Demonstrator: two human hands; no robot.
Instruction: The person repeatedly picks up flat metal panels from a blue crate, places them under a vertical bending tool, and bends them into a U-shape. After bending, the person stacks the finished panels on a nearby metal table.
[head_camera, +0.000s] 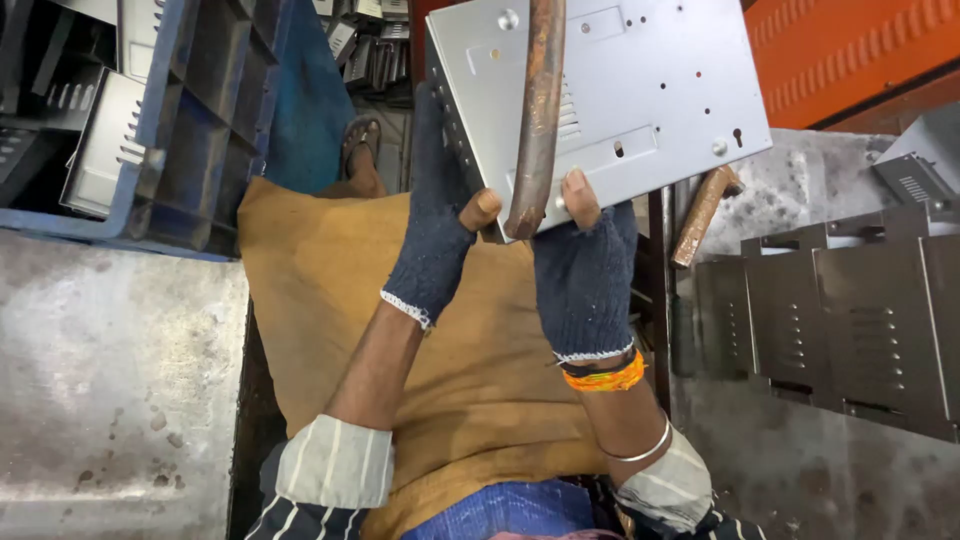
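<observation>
While both gloved hands close on its near edge, the left hand (432, 240) at the corner and the right hand (585, 270) alongside, the metal panel (640, 90) tilts away above them, a rusty rod (538, 110) crossing between.

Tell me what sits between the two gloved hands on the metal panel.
In the head view, a rusty metal bar runs down the grey metal panel, its lower end between the left hand and the right hand.
</observation>
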